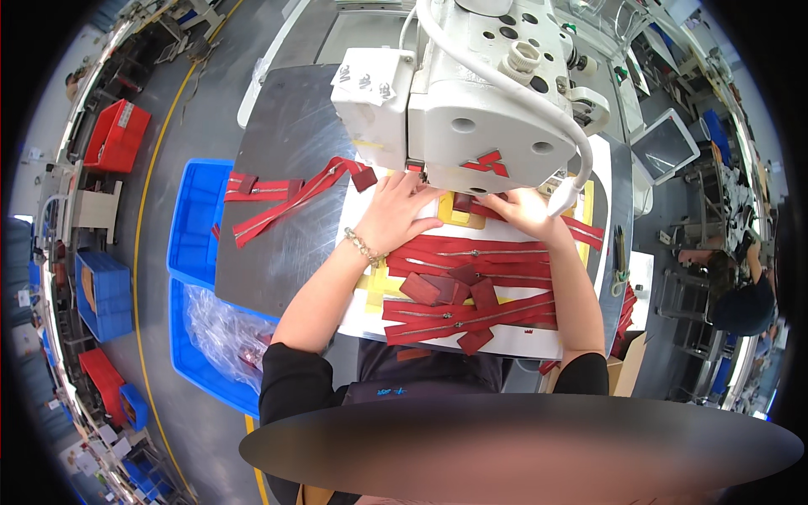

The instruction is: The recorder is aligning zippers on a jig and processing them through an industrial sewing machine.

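My left hand (pixel 397 210) lies with fingers stretched and thumb apart beside a yellow plate (pixel 477 222) under the sewing machine's head; its fingertips reach close to the machine. From the right, my right hand (pixel 526 212) is closed over a red zipper (pixel 583 231), whose end sticks out past the wrist. A dark red patch (pixel 461 202) lies on the plate by the right fingertips. Between my forearms rest several red zippers (pixel 505 249) with metal teeth, and loose dark red patches (pixel 419 289) lie on them. The machine head partly hides the fingertips.
The white industrial sewing machine (pixel 480 118) stands right over my hands. More red zippers with patches (pixel 295 199) lie on the metal table (pixel 278 126) at left. Blue bins (pixel 199 220) stand beside it, one holding clear plastic (pixel 220 324). Small scissors (pixel 620 278) lie at right, near a screen (pixel 665 146).
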`<state>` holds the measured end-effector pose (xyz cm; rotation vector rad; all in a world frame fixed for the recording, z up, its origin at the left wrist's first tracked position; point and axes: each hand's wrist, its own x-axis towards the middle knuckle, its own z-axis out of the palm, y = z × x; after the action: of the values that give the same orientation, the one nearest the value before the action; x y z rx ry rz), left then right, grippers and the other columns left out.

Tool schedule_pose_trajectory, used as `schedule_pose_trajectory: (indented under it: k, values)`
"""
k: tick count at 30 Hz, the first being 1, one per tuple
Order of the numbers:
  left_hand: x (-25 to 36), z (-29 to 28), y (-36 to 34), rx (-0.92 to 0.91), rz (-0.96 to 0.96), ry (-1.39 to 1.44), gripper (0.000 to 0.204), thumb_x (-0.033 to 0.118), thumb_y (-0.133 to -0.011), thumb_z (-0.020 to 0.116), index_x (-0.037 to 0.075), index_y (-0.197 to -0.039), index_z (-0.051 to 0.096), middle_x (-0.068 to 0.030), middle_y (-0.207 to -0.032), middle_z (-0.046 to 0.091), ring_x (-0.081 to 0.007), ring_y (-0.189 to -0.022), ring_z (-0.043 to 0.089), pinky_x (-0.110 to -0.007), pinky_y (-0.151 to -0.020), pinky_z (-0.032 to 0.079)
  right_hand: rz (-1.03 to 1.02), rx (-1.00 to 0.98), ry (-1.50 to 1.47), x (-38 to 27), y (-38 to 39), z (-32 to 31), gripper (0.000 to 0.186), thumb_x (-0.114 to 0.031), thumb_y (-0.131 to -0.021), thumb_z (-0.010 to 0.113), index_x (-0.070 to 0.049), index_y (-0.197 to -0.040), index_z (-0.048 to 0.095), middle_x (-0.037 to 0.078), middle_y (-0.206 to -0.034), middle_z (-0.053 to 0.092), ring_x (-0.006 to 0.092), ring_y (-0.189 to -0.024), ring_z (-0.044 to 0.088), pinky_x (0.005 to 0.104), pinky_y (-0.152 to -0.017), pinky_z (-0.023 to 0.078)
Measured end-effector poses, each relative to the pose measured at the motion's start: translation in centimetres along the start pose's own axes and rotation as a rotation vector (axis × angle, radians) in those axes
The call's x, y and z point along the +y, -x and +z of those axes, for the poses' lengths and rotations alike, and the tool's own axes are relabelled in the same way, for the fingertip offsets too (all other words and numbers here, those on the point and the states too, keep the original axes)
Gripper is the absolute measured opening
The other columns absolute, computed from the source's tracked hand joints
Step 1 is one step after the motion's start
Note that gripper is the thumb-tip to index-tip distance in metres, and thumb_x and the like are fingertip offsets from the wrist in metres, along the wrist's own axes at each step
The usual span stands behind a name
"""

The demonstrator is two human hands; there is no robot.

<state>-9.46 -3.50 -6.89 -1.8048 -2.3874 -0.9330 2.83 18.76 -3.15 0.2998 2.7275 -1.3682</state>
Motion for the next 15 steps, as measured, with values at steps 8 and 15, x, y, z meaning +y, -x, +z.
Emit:
schedule_pose_trajectory:
  k: [8, 15]
  values:
    - [-0.1, -0.1, 0.0, -0.027, -0.014, -0.023, 0.049, 0.041, -0.079, 0.068, 0.013, -0.119, 0.059, -0.0091, -0.110, 0.053, -0.0295, -0.104, 0.047, -0.041, -0.092, 0.035, 0.085, -0.019, -0.295, -0.1, -0.4, 2.3, 0.029, -0.023, -0.089, 0.062, 0.003, -0.100, 0.066, 0.011, -0.082, 0.068, 0.0157, -0.074, 0.062, 0.0304, -0.071, 0.049]
    - [0.5, -0.6, -0.1, 0.014, 0.083, -0.047, 0.049, 0.038, -0.078, 0.069, 0.013, -0.119, 0.057, -0.0065, -0.102, 0.056, -0.0250, -0.097, 0.051, -0.038, -0.086, 0.039, 0.008, -0.092, -0.002, -1.0, 3.5, 0.9, 0.022, -0.021, -0.086, 0.064, -0.001, -0.077, 0.064, 0.007, -0.066, 0.062, 0.0159, -0.063, 0.059, 0.0314, -0.058, 0.045]
